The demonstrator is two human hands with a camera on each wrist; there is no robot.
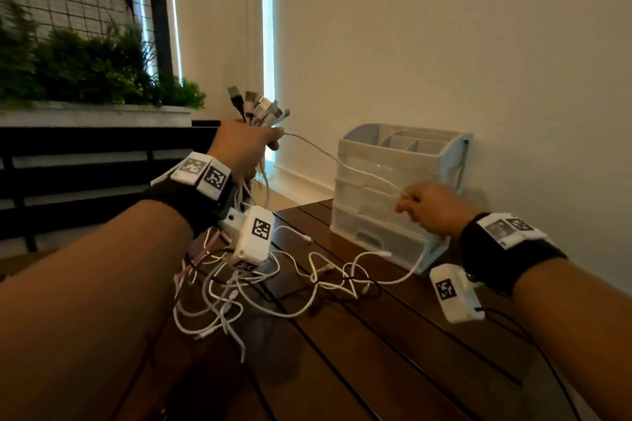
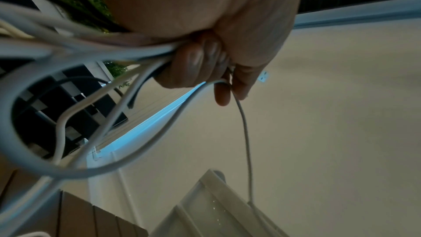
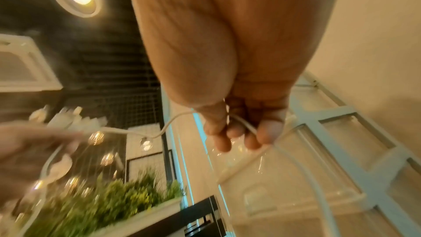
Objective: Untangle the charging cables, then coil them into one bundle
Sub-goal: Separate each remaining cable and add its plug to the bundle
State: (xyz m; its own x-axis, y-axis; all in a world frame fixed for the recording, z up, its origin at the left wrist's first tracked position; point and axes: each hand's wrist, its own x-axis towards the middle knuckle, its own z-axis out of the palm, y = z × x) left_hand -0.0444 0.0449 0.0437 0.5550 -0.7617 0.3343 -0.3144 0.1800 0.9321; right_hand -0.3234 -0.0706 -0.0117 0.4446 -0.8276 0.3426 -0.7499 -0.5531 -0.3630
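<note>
Mostly white charging cables (image 1: 260, 284) are lying tangled on the table (image 1: 393, 335). Their USB plugs (image 1: 256, 106) are standing bunched upright above, with one white cable (image 1: 342, 162) stretching rightward.

- Table (image 1: 393, 345): dark wood slats, seen in the head view;
- Organizer (image 1: 393, 202): pale plastic drawers, open compartments on top, standing at the table's far edge beside the wall;
- Cables (image 1: 273, 287): white and dark tangle, loose on the slats left of and before the organizer.
</note>
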